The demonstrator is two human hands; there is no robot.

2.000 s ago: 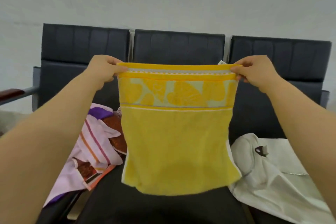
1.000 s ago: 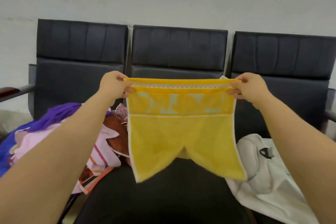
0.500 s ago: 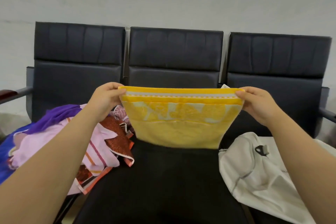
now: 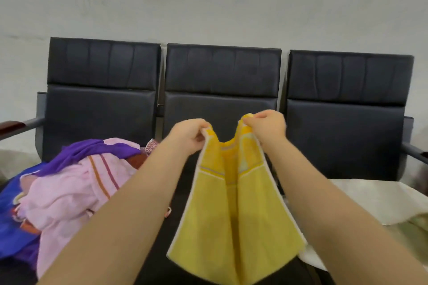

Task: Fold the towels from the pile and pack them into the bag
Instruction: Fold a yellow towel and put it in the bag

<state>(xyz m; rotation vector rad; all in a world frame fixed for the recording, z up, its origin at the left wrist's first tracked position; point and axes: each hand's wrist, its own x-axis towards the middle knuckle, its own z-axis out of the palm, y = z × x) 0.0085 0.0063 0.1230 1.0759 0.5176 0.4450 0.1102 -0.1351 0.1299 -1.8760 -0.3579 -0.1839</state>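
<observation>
- Left hand [image 4: 190, 134] and right hand [image 4: 266, 126], fingers [image 4: 256, 120] pinching the top corners of the yellow towel [image 4: 236, 217], held them close, seemingly to fold it.
- Towel pile [image 4: 74, 190] lay left of it and the white bag [image 4: 370, 201] right.

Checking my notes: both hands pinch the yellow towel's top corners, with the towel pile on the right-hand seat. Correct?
No. The head view shows the towel pile on the left seat; left hand and right hand pinch the yellow towel.
</observation>
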